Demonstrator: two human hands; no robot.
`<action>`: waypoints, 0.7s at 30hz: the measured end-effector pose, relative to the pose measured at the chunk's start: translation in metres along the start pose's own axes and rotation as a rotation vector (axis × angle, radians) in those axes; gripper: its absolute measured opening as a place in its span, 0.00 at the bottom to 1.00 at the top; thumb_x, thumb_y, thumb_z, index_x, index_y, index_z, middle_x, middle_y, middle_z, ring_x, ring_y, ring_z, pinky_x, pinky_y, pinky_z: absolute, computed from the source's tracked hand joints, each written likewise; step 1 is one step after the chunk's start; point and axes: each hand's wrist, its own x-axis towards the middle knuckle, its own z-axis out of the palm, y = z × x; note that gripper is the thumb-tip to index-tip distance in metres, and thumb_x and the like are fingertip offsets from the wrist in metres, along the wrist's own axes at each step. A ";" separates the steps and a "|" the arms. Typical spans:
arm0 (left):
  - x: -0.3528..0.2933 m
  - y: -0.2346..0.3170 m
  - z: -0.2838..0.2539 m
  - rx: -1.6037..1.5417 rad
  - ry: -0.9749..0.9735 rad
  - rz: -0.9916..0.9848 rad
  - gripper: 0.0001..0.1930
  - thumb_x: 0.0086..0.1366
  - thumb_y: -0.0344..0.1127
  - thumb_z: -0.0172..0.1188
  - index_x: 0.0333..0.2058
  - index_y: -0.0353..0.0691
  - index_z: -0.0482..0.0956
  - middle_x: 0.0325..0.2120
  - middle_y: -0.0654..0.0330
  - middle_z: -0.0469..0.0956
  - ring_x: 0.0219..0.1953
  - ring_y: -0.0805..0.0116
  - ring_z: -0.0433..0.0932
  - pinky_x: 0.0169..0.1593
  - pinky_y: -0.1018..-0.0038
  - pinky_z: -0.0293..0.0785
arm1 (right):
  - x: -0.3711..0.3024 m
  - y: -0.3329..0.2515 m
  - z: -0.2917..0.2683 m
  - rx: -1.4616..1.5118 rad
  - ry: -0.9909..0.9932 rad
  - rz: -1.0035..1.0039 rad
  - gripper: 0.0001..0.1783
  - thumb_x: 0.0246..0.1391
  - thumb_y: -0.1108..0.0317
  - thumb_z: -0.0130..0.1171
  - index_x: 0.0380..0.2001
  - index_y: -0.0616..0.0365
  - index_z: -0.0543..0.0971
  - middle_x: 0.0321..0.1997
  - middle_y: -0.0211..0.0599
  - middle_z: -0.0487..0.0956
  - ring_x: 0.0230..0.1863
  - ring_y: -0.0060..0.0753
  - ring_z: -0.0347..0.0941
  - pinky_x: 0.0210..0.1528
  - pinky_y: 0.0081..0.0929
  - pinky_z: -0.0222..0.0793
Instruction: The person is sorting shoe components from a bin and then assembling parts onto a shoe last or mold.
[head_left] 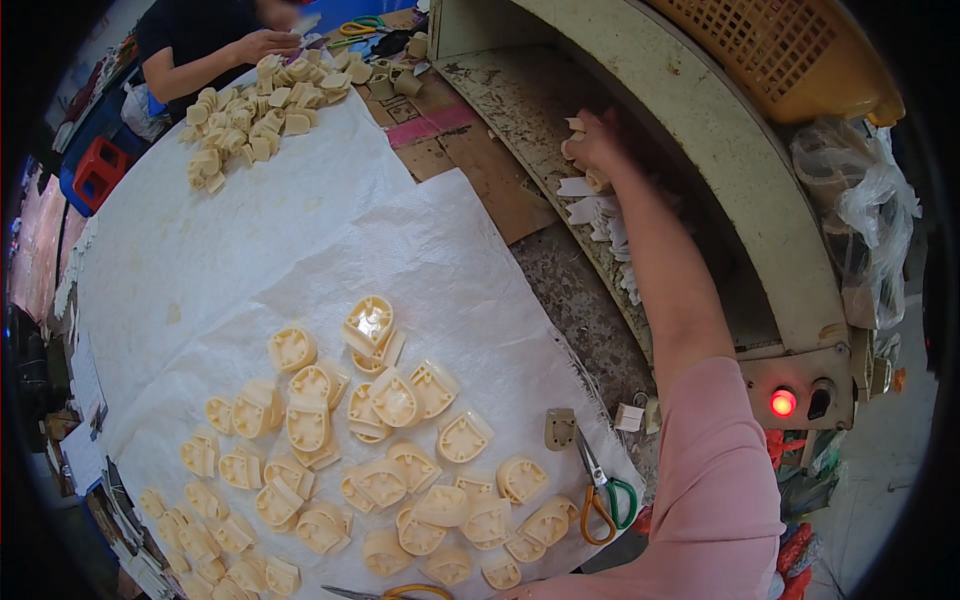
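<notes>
My right hand (598, 146) reaches into the long opening of a cream metal machine (640, 75), its fingers curled round small cream plastic pieces (575, 128). Part of them is hidden by the hand. Just below it, a row of white flat pieces (600, 218) lies along the machine's ledge. My left hand is out of view. Many cream, rounded plastic parts (395, 398) lie loosely spread over the white sheet (330, 240) nearest me, some resting on others. Scissors with green and orange handles (606, 505) lie at the sheet's right edge, beside a grey-brown part (560, 429).
A lit red lamp (783, 403) and a black knob (820, 398) sit on the machine's end. A yellow basket (770, 50) rests on top. Across the table, another person's hand (265, 46) is by a heap of cream parts (270, 115). Another scissors handle (415, 592) shows below.
</notes>
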 end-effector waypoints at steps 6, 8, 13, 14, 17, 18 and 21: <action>-0.002 -0.004 0.002 0.003 0.007 -0.004 0.20 0.68 0.28 0.45 0.56 0.28 0.63 0.54 0.38 0.60 0.41 0.47 0.72 0.46 0.58 0.69 | -0.024 -0.020 -0.006 -0.148 0.002 -0.091 0.32 0.44 0.60 0.63 0.56 0.43 0.67 0.62 0.44 0.62 0.61 0.53 0.62 0.59 0.47 0.63; -0.003 -0.005 0.002 0.005 0.007 -0.003 0.20 0.67 0.28 0.45 0.57 0.28 0.63 0.55 0.38 0.60 0.41 0.46 0.72 0.46 0.57 0.69 | -0.031 -0.025 -0.008 -0.210 0.084 -0.164 0.29 0.44 0.61 0.62 0.53 0.44 0.69 0.57 0.40 0.66 0.57 0.51 0.67 0.55 0.44 0.66; -0.005 -0.008 0.003 0.001 0.011 -0.001 0.20 0.67 0.28 0.46 0.57 0.29 0.63 0.55 0.38 0.59 0.41 0.46 0.72 0.46 0.57 0.69 | -0.029 -0.024 -0.017 -0.127 -0.065 -0.081 0.34 0.46 0.57 0.63 0.58 0.41 0.66 0.65 0.40 0.61 0.63 0.50 0.61 0.61 0.48 0.60; -0.006 -0.009 0.003 0.002 0.015 -0.002 0.20 0.67 0.28 0.46 0.57 0.29 0.63 0.55 0.38 0.59 0.41 0.46 0.72 0.47 0.57 0.69 | -0.026 -0.022 -0.016 -0.118 -0.079 -0.067 0.35 0.46 0.56 0.63 0.59 0.41 0.65 0.66 0.40 0.60 0.63 0.49 0.61 0.62 0.47 0.59; -0.007 -0.011 0.003 0.008 0.015 0.004 0.20 0.67 0.28 0.46 0.57 0.29 0.63 0.55 0.38 0.59 0.41 0.46 0.72 0.47 0.57 0.68 | -0.018 -0.015 -0.005 -0.084 -0.052 -0.054 0.40 0.44 0.54 0.64 0.62 0.39 0.62 0.69 0.40 0.56 0.65 0.48 0.59 0.63 0.47 0.57; -0.008 -0.011 0.003 0.007 0.013 0.005 0.20 0.67 0.28 0.46 0.57 0.29 0.63 0.55 0.38 0.59 0.41 0.46 0.72 0.47 0.56 0.68 | -0.014 -0.011 0.001 -0.070 -0.014 -0.024 0.41 0.43 0.54 0.65 0.62 0.40 0.62 0.68 0.41 0.57 0.64 0.48 0.60 0.63 0.46 0.58; -0.010 -0.014 0.003 0.010 0.015 0.002 0.20 0.67 0.28 0.47 0.57 0.29 0.63 0.55 0.38 0.59 0.42 0.46 0.72 0.47 0.56 0.68 | -0.001 0.000 0.012 0.048 0.046 0.000 0.44 0.38 0.54 0.67 0.62 0.44 0.63 0.66 0.43 0.62 0.63 0.48 0.62 0.63 0.42 0.60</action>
